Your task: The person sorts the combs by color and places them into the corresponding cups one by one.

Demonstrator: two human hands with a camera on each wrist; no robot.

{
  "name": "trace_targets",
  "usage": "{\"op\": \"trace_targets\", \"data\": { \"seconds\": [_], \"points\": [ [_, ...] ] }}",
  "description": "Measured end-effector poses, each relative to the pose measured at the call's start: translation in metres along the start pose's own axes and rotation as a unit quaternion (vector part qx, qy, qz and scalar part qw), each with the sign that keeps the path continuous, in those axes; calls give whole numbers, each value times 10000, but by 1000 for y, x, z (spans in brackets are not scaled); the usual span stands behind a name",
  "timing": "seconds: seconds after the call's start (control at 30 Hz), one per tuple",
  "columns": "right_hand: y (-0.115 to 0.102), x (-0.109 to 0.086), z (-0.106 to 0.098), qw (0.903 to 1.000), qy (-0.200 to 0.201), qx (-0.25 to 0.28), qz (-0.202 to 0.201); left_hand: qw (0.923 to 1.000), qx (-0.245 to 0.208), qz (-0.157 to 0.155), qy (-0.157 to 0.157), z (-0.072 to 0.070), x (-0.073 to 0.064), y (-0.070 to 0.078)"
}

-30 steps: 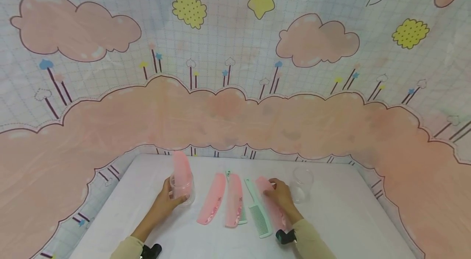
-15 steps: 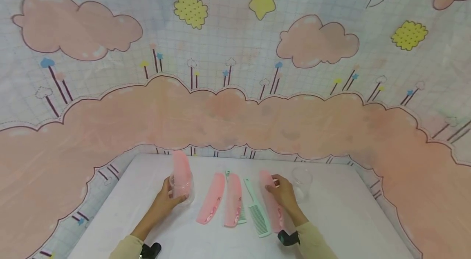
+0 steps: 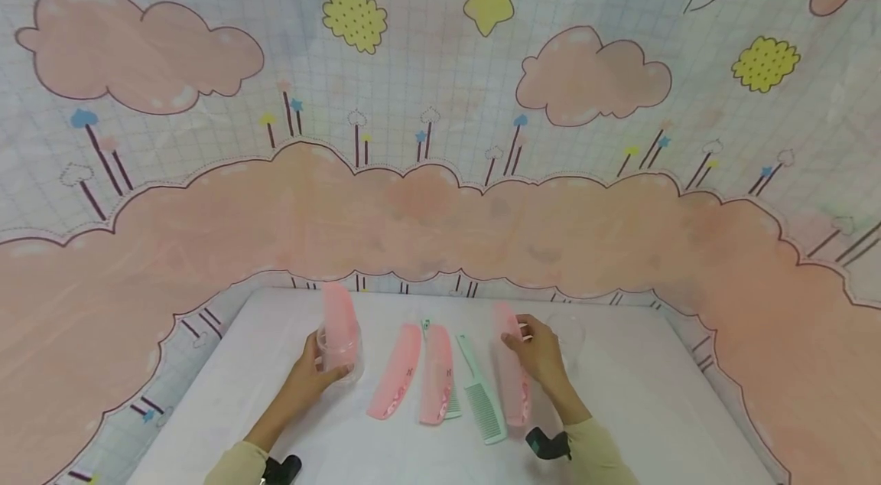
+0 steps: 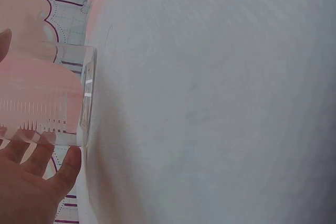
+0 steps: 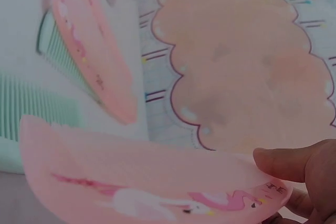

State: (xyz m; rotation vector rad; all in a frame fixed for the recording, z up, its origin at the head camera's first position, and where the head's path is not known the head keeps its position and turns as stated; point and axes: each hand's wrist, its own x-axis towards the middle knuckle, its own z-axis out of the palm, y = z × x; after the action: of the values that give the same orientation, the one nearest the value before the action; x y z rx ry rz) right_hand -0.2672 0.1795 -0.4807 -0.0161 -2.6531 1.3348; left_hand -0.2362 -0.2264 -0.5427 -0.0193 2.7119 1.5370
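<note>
At the white table (image 3: pixel 640 408) | left fingers (image 4: pixel 68 174) round clear cup (image 3: pixel 340 357) | right fingers (image 5: pixel 300 204) pinching pink comb (image 3: pixel 514 389)

Both forearms (image 3: pixel 274 412) reach forward, the left hand (image 3: pixel 311 370) curled in a grip, the right hand (image 3: pixel 540 349) pinching.

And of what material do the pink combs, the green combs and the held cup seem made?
Pink combs: likely plastic, smooth, with printed figures. Green combs: probably plastic, smooth-looking, teeth evenly moulded. Cup: clear, shiny, a pink comb shows through; plastic or glass, unclear which.
</note>
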Motion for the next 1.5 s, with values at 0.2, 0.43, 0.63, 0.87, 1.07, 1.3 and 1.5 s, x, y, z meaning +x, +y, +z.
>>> {"op": "trace_targets", "data": {
  "seconds": [0.2,0.43,0.63,0.87,1.07,1.3,1.5],
  "points": [
    [-12,-1,-8,9998,-15,175,-54,10000,-67,-21,4,0,0,1],
    [-18,-2,-10,9992,20,309,-234,9998,-38,-165,-39,0,-2,3],
    [-27,-2,-12,9986,39,437,-293,9998,-9,-182,-45,1,-3,4],
    [-42,-2,-14,9977,32,606,-314,9999,-53,-144,-44,0,-2,3],
    [-52,-2,-12,9964,-44,812,-236,9999,-31,-151,-53,0,-3,3],
    [-61,-4,-4,9936,-22,1103,-235,9998,-42,-192,-64,-1,-2,3],
    [-69,-7,5,9902,-61,1341,-378,9997,-16,-244,-67,0,-2,2]
  ]
}}
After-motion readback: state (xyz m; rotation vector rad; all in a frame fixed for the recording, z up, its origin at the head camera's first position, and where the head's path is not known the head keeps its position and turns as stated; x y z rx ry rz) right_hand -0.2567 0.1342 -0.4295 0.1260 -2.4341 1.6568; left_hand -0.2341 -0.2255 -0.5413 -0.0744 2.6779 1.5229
